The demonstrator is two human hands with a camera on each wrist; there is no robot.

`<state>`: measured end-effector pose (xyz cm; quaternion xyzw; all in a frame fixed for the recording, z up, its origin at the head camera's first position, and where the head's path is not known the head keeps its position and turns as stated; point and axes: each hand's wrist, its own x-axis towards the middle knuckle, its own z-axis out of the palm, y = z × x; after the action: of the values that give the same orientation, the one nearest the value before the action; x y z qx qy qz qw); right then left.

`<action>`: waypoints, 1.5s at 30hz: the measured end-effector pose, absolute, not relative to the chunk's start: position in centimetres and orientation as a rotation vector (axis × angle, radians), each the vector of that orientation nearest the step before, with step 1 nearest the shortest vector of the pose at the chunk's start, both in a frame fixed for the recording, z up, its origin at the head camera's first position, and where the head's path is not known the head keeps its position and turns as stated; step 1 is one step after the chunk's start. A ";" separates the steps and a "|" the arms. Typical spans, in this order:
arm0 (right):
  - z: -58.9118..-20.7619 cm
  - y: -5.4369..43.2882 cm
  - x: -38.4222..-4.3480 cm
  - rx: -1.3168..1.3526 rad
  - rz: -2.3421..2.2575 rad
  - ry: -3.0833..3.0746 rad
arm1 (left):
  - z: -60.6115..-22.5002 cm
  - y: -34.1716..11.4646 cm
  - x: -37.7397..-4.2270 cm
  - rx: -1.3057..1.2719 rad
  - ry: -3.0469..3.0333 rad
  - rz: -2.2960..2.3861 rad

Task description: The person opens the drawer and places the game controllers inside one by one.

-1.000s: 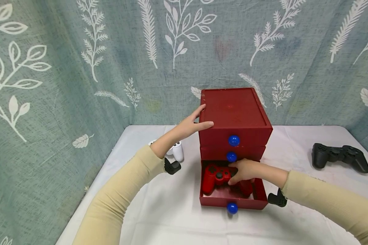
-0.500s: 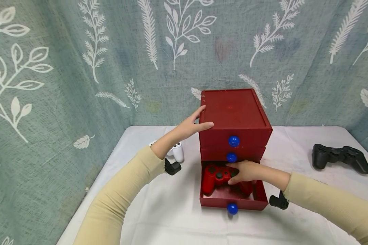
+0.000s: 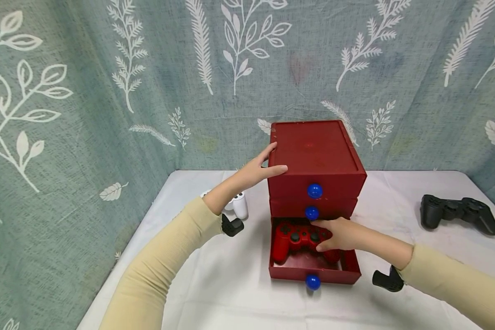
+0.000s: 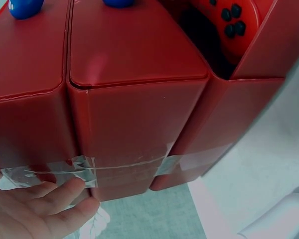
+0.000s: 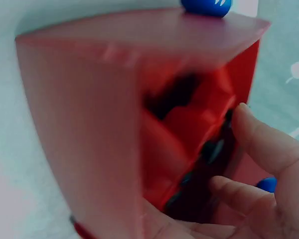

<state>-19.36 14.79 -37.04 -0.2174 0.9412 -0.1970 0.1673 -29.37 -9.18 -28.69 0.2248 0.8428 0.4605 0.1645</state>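
Note:
A red game controller (image 3: 286, 240) lies in the pulled-out bottom drawer (image 3: 288, 273) of a red three-drawer cabinet (image 3: 315, 149). My right hand (image 3: 343, 233) is over the controller's right part, thumb and fingers spread apart; it hides some of that side. In the right wrist view, the thumb and fingers of the right hand (image 5: 269, 184) stand apart beside the controller (image 5: 189, 129). My left hand (image 3: 255, 172) rests on the cabinet's upper left side with extended fingers. Seen from the left wrist, the left hand (image 4: 45, 209) is by clear tape on the cabinet's side.
A white game controller (image 3: 241, 206) lies left of the cabinet, partly hidden behind my left arm. To the right sits a black game controller (image 3: 458, 213) on the white-covered table (image 3: 222, 293). A leaf-patterned curtain (image 3: 247, 114) hangs behind. Blue round knobs (image 3: 313, 282) stick out of the drawer fronts.
My right hand has shifted right and drawn back somewhat, uncovering more of the red controller, which stays in the drawer. The left hand has kept its place on the cabinet.

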 end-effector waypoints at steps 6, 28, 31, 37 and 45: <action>-36.4 15.1 -17.8 -0.626 -0.597 2.694 | -29.1 -9.2 -29.6 0.658 2.424 1.315; -35.3 14.7 -12.9 -0.788 -0.968 2.340 | -29.2 -9.3 -29.9 0.655 2.426 1.299; -35.9 14.2 -12.4 -0.766 -0.968 2.292 | -29.2 -9.3 -29.9 0.657 2.430 1.296; -37.8 13.3 -11.8 -0.750 -0.855 2.356 | -29.1 -9.3 -29.8 0.661 2.436 1.288; -39.5 12.6 -11.9 -0.753 -0.605 2.533 | -29.3 -9.3 -29.9 0.660 2.433 1.285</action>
<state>-11.85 12.60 -39.46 -0.2714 0.9128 -0.2180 0.2134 -29.86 -9.30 -29.28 0.2304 0.8494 0.4487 0.1554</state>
